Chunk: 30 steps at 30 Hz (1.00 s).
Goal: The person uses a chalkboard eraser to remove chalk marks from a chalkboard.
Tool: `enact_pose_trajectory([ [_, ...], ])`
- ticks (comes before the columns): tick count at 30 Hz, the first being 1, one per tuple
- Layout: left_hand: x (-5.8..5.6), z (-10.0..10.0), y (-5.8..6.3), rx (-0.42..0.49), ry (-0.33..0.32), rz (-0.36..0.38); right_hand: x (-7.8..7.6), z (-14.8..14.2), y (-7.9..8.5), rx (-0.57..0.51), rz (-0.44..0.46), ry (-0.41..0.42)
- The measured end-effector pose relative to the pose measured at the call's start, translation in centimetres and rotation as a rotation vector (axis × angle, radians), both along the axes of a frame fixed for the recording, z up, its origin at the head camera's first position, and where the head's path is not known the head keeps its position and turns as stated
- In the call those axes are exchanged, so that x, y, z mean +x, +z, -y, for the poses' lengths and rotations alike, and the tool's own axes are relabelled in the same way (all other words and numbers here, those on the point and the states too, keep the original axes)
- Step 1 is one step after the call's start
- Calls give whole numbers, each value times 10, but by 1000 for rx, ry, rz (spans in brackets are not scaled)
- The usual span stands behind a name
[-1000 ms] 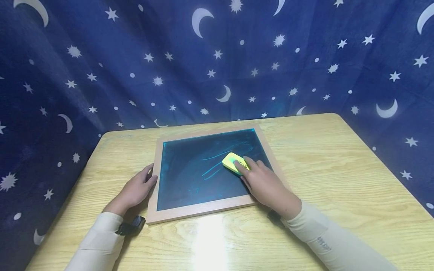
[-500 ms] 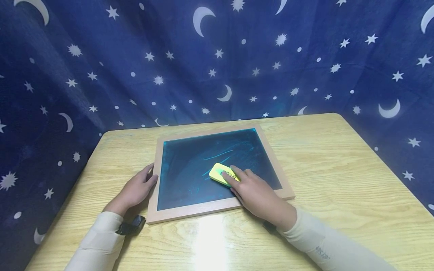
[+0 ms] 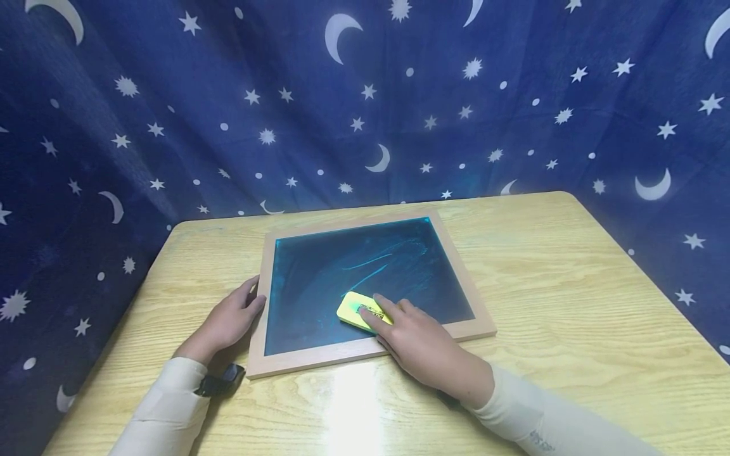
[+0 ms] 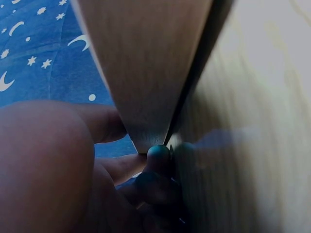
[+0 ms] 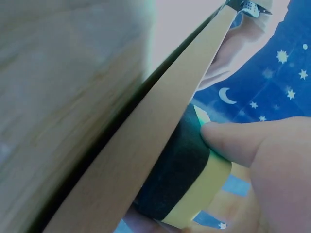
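Note:
A chalkboard [image 3: 296, 278] with a pale wooden frame lies on the table, marked with thin blue chalk strokes. My right hand [image 3: 424, 348] grips a yellow chalkboard eraser [image 3: 349, 309] with a dark underside, against the board's lower middle. In the right wrist view, the thumb presses the yellow top of the eraser [image 5: 209, 187], and its dark pad [image 5: 177, 167] shows beside the frame. My left hand [image 3: 228, 320] holds the frame's left edge. Its thumb and bluish-stained fingertips meet the frame [image 4: 146, 73] in the left wrist view; part of the fingers is in shadow.
The light wooden table [image 3: 570, 304] extends around the board, with a bright glare patch in front. A dark blue curtain [image 3: 308, 114] with stars and moons hangs behind and at both sides. A black device [image 3: 222, 380] sits at the left wrist.
My right hand has moved the eraser down and left across the board, from right of centre to the lower middle. Some lower chalk strokes are fainter or covered. My left hand stays in place.

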<state>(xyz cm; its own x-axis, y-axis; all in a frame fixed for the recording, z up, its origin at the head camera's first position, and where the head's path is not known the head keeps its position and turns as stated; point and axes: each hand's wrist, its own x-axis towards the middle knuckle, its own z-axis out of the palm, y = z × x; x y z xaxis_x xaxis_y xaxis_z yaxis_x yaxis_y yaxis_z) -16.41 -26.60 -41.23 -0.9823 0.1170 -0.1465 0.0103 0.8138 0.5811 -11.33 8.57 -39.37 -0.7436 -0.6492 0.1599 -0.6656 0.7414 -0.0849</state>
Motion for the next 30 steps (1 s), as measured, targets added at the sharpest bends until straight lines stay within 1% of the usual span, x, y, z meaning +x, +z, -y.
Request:
enact_pose_trajectory([
  [11, 0, 0, 0, 19, -8, -4, 10, 5, 3, -7, -23, 65],
  [16, 0, 1, -2, 11, 1, 6, 10, 6, 3, -9, -21, 73],
  [19, 0, 1, -2, 9, 4, 9, 9, 6, 3, -13, 0, 75],
  [26, 0, -2, 0, -3, 18, 25, 5, 4, 2, -34, 85, 77],
  [30, 0, -2, 1, -12, 22, 27, 4, 4, 2, -58, 100, 81],
])
